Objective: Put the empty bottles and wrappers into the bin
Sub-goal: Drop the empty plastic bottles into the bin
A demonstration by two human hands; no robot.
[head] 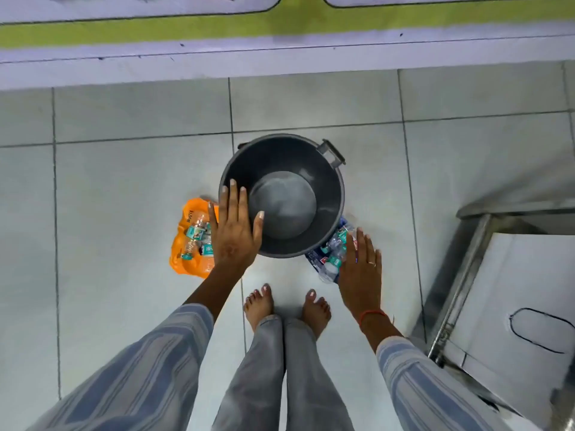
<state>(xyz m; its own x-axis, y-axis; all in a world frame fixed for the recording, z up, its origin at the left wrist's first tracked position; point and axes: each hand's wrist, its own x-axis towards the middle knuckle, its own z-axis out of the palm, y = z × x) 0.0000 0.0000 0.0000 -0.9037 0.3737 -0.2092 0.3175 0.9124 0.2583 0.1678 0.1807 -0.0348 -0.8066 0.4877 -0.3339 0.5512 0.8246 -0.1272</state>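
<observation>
A dark grey round bin [329, 169] stands on the tiled floor right in front of my feet, with nothing visible inside it. To its left lies an orange wrapper [186, 259] with several small clear bottles [196, 231] on top of it. At the bin's lower right, a blue wrapper [314, 259] lies under several crushed clear bottles [334, 259]. My left hand [235, 231] hovers flat with fingers spread over the bin's left rim and the orange pile. My right hand [361, 269] is spread above the blue pile, holding nothing.
My bare feet [286, 306] stand just behind the bin. A metal-framed white unit [504, 293] fills the right side. A wall base with a green stripe [280, 26] runs across the top. Grey floor tiles [124, 181] stretch to the left.
</observation>
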